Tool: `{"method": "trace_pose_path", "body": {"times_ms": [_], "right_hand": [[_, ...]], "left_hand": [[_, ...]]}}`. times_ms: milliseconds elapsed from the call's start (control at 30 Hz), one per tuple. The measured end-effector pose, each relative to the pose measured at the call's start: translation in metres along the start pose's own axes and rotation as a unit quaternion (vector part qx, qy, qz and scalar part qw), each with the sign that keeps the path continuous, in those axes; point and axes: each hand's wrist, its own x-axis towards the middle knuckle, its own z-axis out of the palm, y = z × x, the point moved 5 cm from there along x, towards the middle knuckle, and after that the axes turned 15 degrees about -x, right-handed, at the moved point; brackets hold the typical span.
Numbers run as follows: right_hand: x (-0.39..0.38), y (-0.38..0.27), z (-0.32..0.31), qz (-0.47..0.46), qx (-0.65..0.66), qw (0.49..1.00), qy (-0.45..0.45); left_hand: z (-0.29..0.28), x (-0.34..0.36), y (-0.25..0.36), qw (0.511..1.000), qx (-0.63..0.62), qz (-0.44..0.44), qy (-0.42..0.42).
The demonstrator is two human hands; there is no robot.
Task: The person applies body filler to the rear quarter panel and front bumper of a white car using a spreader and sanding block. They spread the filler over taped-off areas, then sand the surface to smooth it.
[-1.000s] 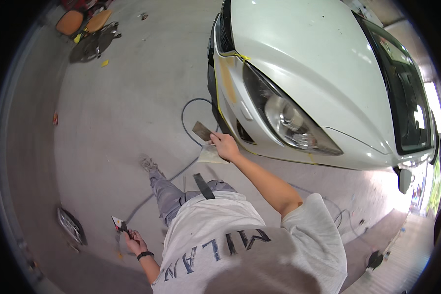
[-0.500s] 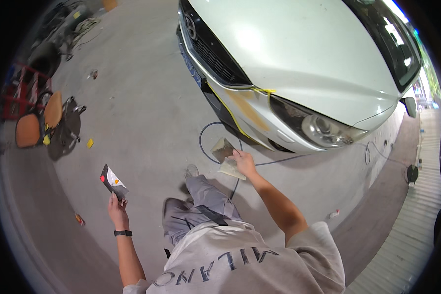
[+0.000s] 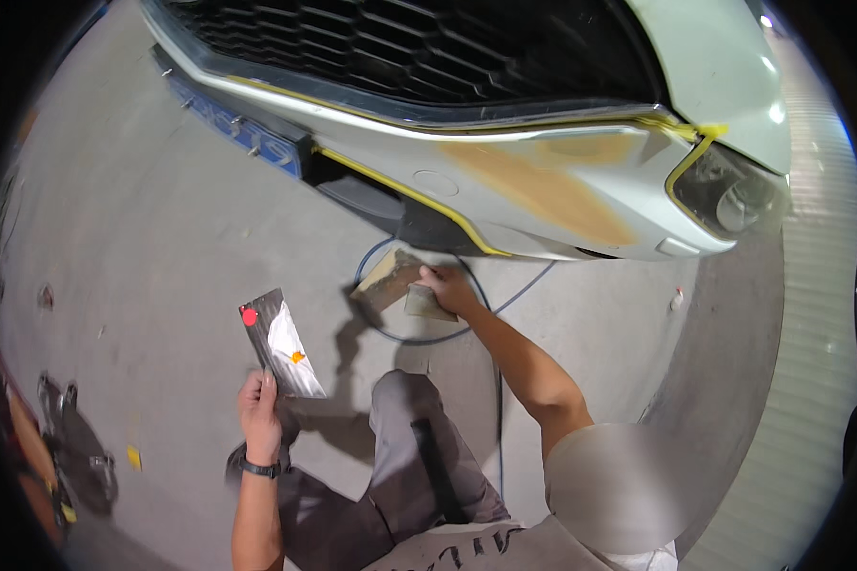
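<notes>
My left hand grips the lower end of a dark flat mixing board. A smear of white putty lies on it, with a small orange dab on the putty and a red spot near the top corner. My right hand is closed on flat, stained tan putty spreaders, which fan out in two directions. They are held just below the white front bumper, apart from it. Sanded tan patches show on the bumper, and yellow masking tape lines its edges.
A blue hose loops on the grey floor under my right hand. The car's grille and headlight are ahead. A wheeled stool stands at the left, near a yellow scrap. Ribbed metal sheeting runs along the right.
I have come closer to the car's front and sunk lower, with my knees bent. The bumper now fills more of the view. Both hands keep hold of the same things.
</notes>
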Motion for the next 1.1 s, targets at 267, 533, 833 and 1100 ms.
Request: {"method": "trace_pose_path", "body": {"times_ms": [267,533,833,1100], "right_hand": [[0.056,0.054,0.007,-0.008,0.005,0.999,0.05],[-0.019,0.075,-0.004,0.031,-0.062,0.967,0.246],[-0.098,0.08,-0.004,0.068,0.413,0.907,-0.048],[-0.115,-0.093,-0.159,-0.216,0.188,0.896,0.339]], "left_hand": [[0.007,0.036,-0.024,0.989,-0.062,-0.034,-0.132],[0.007,0.022,-0.039,0.986,-0.106,0.0,-0.128],[0.069,0.035,0.001,0.974,-0.065,0.083,-0.199],[0.124,0.036,0.045,0.958,-0.067,0.135,-0.246]]}}
